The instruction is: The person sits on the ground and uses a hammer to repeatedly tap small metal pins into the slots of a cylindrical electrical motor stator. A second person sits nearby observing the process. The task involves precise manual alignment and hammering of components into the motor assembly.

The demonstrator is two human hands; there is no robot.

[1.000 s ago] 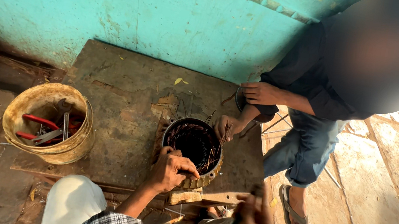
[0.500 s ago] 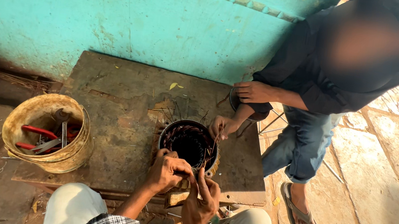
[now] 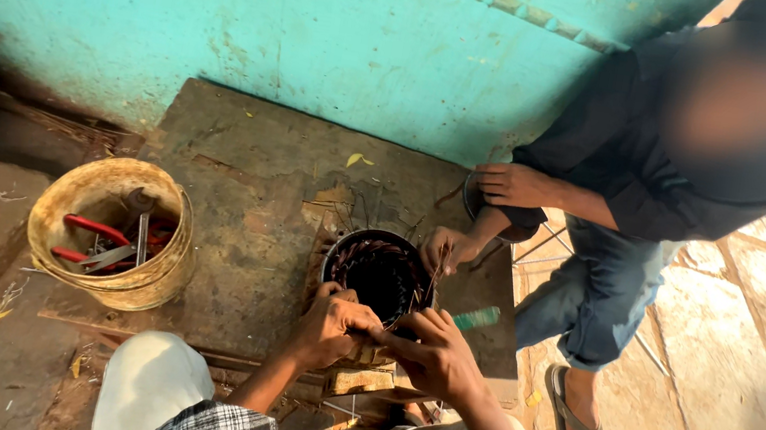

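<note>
A round dark motor stator [image 3: 381, 275] with copper wire windings stands on a worn stone slab [image 3: 254, 196]. My left hand [image 3: 331, 324] curls over its near rim. Touching it from the right, my right hand [image 3: 438, 355] presses at the same rim, and a green tool handle [image 3: 476, 317] sticks out behind its fingers. Another person crouches at the right; one of their hands [image 3: 447, 250] pinches wire at the stator's far right rim, the other [image 3: 509, 183] rests on a dark round thing by their knee. A wooden block [image 3: 363, 381] lies just under my hands.
A dirty yellow bucket [image 3: 104, 290] with red-handled pliers and metal tools sits at the slab's left. A turquoise wall [image 3: 330, 25] closes the back. The other person's sandalled foot [image 3: 579, 426] rests on paving stones at the right. My knees are at the bottom edge.
My right hand came up from the wooden piece near my knee and now meets my left hand at the stator's near rim. The other person's hand stays on the far rim.
</note>
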